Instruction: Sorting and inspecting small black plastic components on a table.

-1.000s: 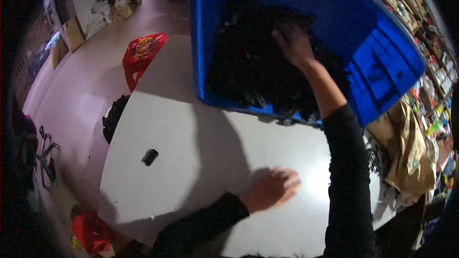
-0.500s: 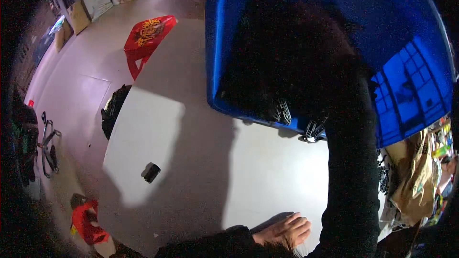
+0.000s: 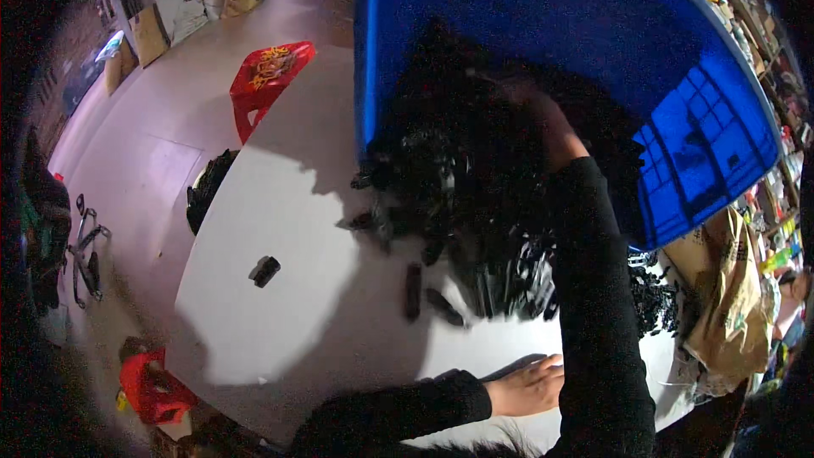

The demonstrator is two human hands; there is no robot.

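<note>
my right hand [image 3: 534, 102] is inside the blue bin [image 3: 509, 0] at the upper right of the frame, in shadow over the black pieces [image 3: 441, 161]; i can't tell whether its fingers are closed on any. my left hand [image 3: 521, 390] is low at the lower centre, over the desk [image 3: 254, 322], fingers loosely straightened, nothing visible in them, the tips hidden behind my right sleeve [image 3: 598, 288]. the black pieces heap up in the bin and run over its near edge onto the desk at mid-frame, some of them blurred.

what could go wrong, as i judge it: the bin looks tipped my way, so one hard sweep could bring too many out at once, and strays could skid past the curved left edge to the floor [image 3: 140, 161]. pieces could also snag my sleeve, since it passes right beside them.

counting: one bin; one lone black piece [image 3: 264, 271] at left-centre; two loose pieces [image 3: 413, 293] just below the heap; two red stool-like things [image 3: 267, 76], upper left and lower left; one crumpled brown bag [image 3: 729, 297] at the right, with one small dark pile [image 3: 653, 301] beside it. the heap is too tangled to count.
</note>
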